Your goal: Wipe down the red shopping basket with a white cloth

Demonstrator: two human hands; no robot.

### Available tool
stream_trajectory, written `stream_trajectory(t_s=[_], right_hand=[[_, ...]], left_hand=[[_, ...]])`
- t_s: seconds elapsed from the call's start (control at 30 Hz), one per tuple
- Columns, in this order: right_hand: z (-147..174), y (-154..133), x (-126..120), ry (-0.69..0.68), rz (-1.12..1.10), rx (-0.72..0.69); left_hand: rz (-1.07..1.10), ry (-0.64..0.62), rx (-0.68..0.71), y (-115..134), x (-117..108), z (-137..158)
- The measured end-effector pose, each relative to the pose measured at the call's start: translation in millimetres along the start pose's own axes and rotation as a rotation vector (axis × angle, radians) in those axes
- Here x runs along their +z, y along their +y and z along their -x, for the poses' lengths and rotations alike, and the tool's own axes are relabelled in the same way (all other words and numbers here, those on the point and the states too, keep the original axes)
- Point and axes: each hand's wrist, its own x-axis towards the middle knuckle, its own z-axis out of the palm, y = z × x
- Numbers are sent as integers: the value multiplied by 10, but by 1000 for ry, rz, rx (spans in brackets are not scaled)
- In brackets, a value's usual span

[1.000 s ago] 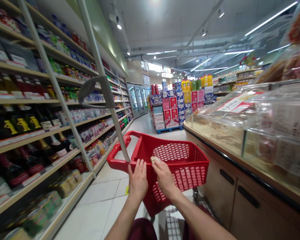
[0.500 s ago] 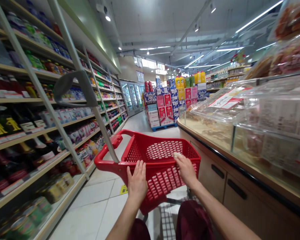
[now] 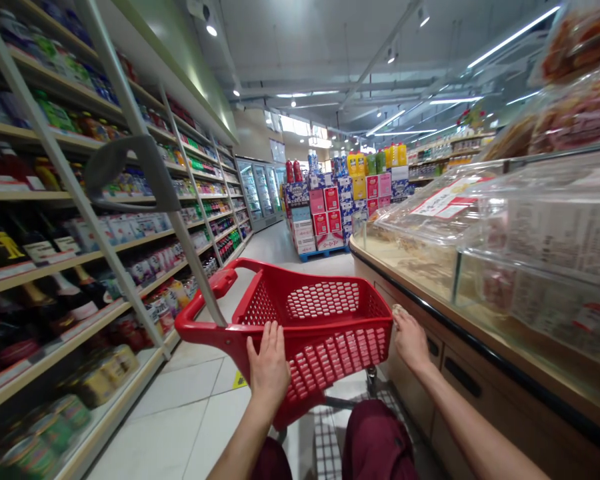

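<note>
A red plastic shopping cart (image 3: 310, 320) with a perforated basket stands before me, its handle toward the left. My left hand (image 3: 269, 367) lies on the near side wall of the basket, fingers stretched out and pointing up at the rim. By the basket's right end, my right hand (image 3: 411, 339) is closed on a small whitish crumpled wad (image 3: 397, 309), which may be a tissue or cloth; most of it is hidden by the fingers. A grey pole (image 3: 180, 227) with a dark grey loop-shaped grip (image 3: 157, 175) rises from the handle side of the cart.
Shelves (image 3: 55, 267) of bottles and cans run along the left. On the right is a glass-topped counter (image 3: 405, 267) with clear plastic food packs (image 3: 450, 200). Stacked boxes (image 3: 325, 220) stand on a blue pallet ahead, with glass-door coolers (image 3: 263, 190) behind. My knees (image 3: 377, 440) are below.
My right hand has moved right, from the near rim to the basket's right end, with the whitish wad. My left hand stays flat on the basket wall. The view has shifted slightly.
</note>
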Motion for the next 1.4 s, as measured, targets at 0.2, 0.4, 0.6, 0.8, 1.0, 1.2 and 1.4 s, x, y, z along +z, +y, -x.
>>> stream_trajectory(t_s=[0.2,0.4,0.6,0.8,1.0,1.2,1.4], right_hand=[[56,-297,110,-20,-173,-353],[-27,-264,63,40,-90,-79],[100,-812,117,-49,-249,-510],[62,-844,135,29,-193,-231],[230,-1345,197,-19,-372,-612],[94,-1041,141,8,-193,-325],[276,-1569,201,-38,-320,-620]], left_hand=[[-5,-22,-3,11,10,1],[-14,-14,0,6,59,32],[13,-62,8,-25,-2,45],[40,-73,7,-12,-6,84],[54,-59,58,-90,-22,115],[48,8,-28,-193,-76,121],[60,-4,9,-228,-100,104]])
